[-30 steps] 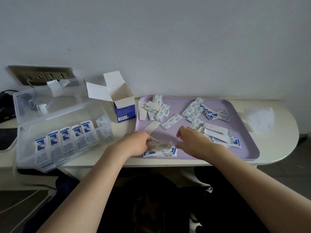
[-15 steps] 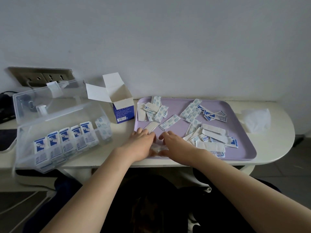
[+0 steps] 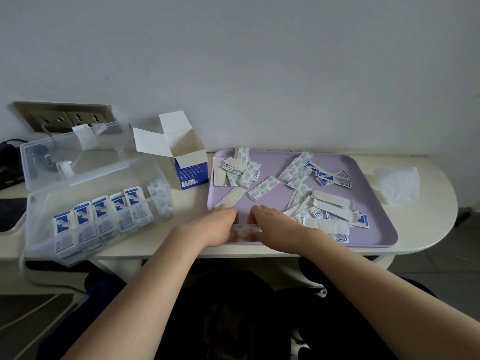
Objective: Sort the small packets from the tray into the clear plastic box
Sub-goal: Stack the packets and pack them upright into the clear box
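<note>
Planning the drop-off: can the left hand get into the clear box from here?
Probably yes. The clear box lies left of the left hand, its lid swung back, with only bare table between; the cardboard box stands farther back. It holds a packet stack with the right hand.

We see a lilac tray (image 3: 280,165) flat on the counter (image 3: 420,235), strewn with small packets (image 3: 262,188), white or blue-printed, overlapping in loose heaps. One blurred packet (image 3: 244,230) sits at its near edge. To the left, the clear plastic box (image 3: 85,183) stands open, a row of upright packets (image 3: 101,213) inside.
</note>
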Demonstrator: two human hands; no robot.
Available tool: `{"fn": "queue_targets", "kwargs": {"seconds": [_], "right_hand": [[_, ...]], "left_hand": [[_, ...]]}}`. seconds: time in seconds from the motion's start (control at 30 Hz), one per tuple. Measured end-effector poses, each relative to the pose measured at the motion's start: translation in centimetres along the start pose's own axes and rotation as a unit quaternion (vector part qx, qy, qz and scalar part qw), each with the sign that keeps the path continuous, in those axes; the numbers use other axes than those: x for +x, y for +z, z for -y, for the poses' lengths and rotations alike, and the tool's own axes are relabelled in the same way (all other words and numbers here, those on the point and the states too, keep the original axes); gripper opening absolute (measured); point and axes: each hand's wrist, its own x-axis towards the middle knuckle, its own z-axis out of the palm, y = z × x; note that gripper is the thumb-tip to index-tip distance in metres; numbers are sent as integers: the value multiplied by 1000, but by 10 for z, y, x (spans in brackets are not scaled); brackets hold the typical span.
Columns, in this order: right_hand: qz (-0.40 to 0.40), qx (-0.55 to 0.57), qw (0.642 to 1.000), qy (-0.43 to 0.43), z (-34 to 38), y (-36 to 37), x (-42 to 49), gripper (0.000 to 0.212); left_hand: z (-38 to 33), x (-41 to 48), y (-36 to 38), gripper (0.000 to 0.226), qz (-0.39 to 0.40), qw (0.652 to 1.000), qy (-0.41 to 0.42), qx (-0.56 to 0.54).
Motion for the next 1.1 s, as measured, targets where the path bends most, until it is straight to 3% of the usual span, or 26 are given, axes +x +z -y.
{"fn": "queue_targets", "kwargs": {"seconds": [0.23,0.37,0.47,0.63,0.8,1.1], "right_hand": [[2,-28,1000,2,1,0,-1,28],[-85,17,996,26,0,-5,0,18],[-108,25,993,39,-4,-4,2,20],[-86,8,996,30,-1,6,2,44],[-96,76,992,13,7,14,7,45],[-129,65,990,1,3,21,17,47]], "left_hand": [[-2,-4,-4,12,-30,999,14,18],[-5,-7,-7,14,-113,993,2,-14],[-5,-8,-5,22,-172,982,-2,78],[-4,-4,2,26,-137,986,-31,86],[-6,-1,6,24,-132,991,-33,10],[-7,-3,5,24,-129,991,-26,-13]]}}
